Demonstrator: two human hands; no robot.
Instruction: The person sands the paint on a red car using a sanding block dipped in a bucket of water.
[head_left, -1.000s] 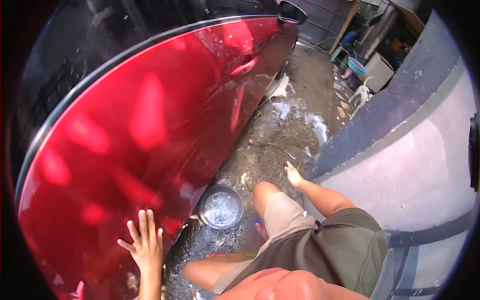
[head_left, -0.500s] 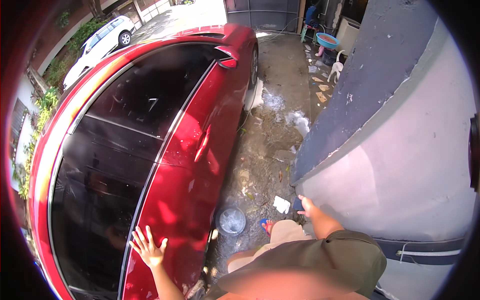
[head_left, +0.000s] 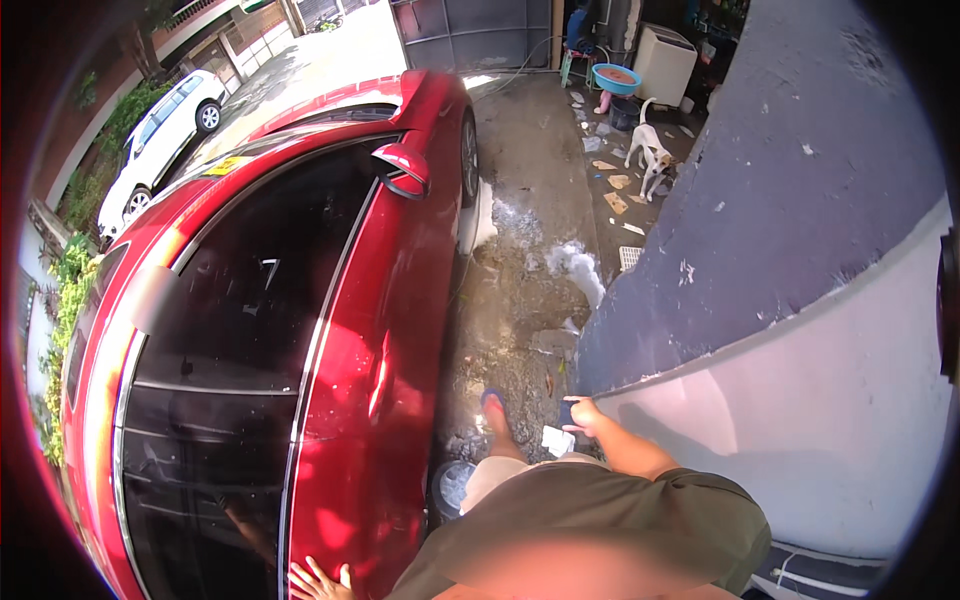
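My left hand (head_left: 318, 582) lies with fingers spread on the rear door of the red car (head_left: 400, 290), beside the dark side window (head_left: 200, 490), at the lower edge. My right hand (head_left: 588, 418) has its fingers curled on a small dark object (head_left: 566, 410) that I cannot make out, low beside the curved wall (head_left: 735, 290). A grey basin (head_left: 452, 488), partly hidden by my body, sits on wet concrete by the car. A white piece of litter (head_left: 557, 440) lies below my right hand. My foot (head_left: 493, 405) in a flip-flop is on the ground between car and wall.
A white and brown dog (head_left: 650, 155) stands among scattered scraps in the back passage, near a blue basin (head_left: 616, 75), a white appliance (head_left: 666, 62) and an indistinct blue shape on a stool. A hose runs by a metal gate (head_left: 470, 35). A white car (head_left: 150, 140) is parked outside.
My view has risen and tilted forward, bringing the car's roof and the street into sight. My left hand stays at the car, lower in view. My foot has stepped forward; the dog has turned round.
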